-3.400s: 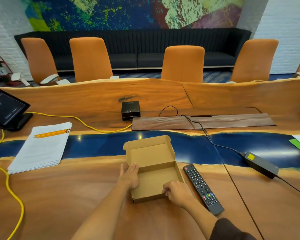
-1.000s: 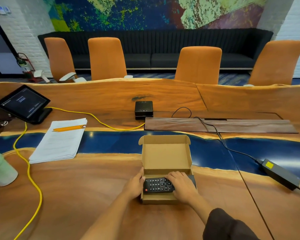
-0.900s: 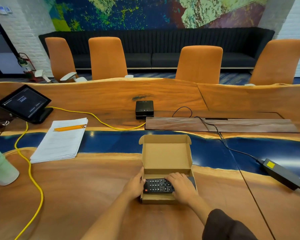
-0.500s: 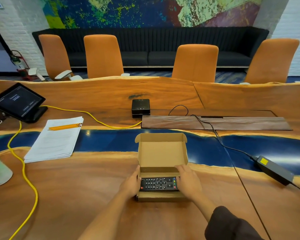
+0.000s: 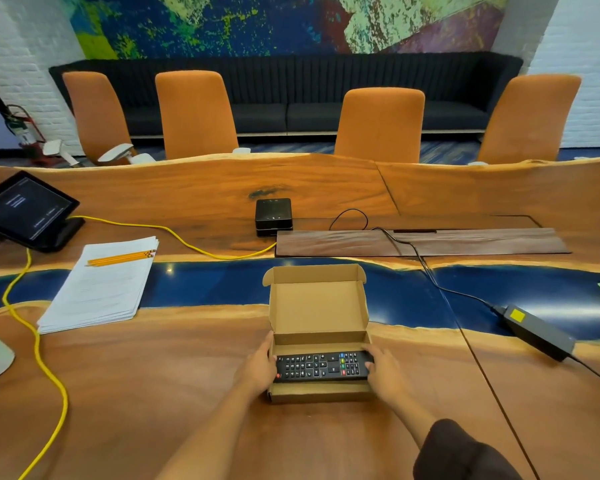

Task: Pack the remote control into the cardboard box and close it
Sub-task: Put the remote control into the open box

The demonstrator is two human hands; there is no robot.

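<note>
Released, remote control (image 5: pixel 321 366) lies in cardboard box (image 5: pixel 317 303) — ends hidden by hands.

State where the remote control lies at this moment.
In the head view, low and centre, the remote control lies crosswise in the open cardboard box, with the left hand and right hand at its two ends.

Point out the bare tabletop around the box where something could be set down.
Bare wood runs left of the open brown cardboard box, as far as the yellow cable and the white paper stack. More lies right of it, up to the black power adapter. The box itself is crowded: black remote control, left hand, right hand.
</note>
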